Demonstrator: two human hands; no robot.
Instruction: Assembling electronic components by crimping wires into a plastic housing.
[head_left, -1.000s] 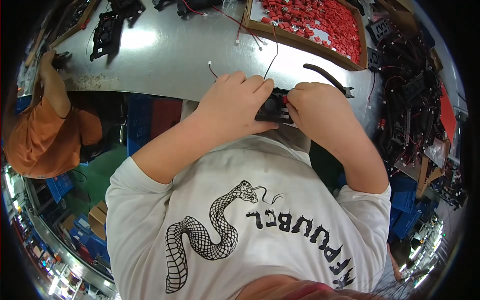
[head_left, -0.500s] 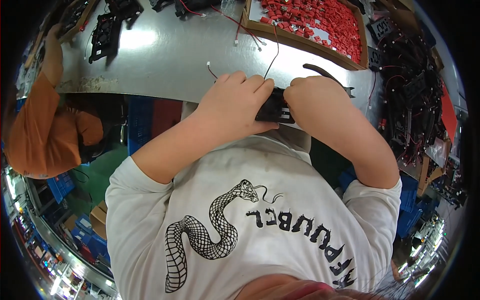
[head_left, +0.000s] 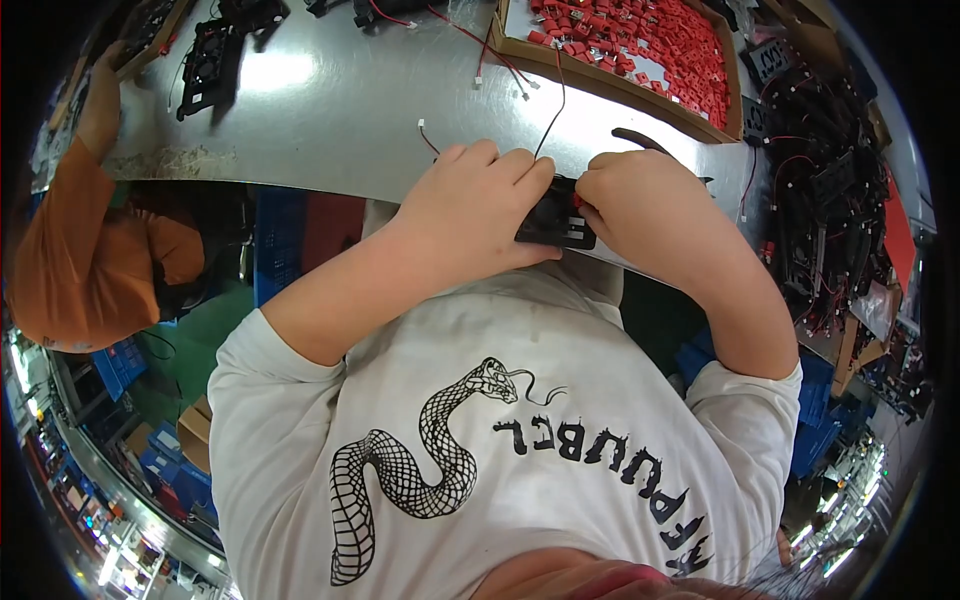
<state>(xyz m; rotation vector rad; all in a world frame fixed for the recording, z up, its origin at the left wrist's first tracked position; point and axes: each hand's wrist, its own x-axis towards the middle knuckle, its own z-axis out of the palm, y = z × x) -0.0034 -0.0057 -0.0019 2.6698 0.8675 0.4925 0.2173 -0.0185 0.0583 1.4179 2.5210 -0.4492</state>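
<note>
My left hand (head_left: pixel 480 205) is wrapped round a black fan unit (head_left: pixel 550 218) at the table's near edge, thumb along its near side and fingers over the far side. At the unit's right side my right hand (head_left: pixel 640 195) is closed in a pinch. A small red plastic piece (head_left: pixel 577 200) shows right at those fingertips, mostly hidden. A thin dark lead (head_left: pixel 553 120) runs away from the unit, and a short wire with a white plug (head_left: pixel 421 125) pokes out beyond my left knuckles. Behind my right hand lies a black curved strip (head_left: pixel 638 137), partly covered.
A cardboard box (head_left: pixel 600 72) full of small red plastic pieces (head_left: pixel 660 50) stands at the far right. Black fan units with wires (head_left: pixel 820 190) are heaped along the right side. Another fan unit (head_left: pixel 205 70) lies far left, near a co-worker's orange sleeve (head_left: pixel 60 230).
My right hand has shifted slightly right and rolled, uncovering more of the fan unit and the red piece. My left hand keeps its hold almost unmoved.
</note>
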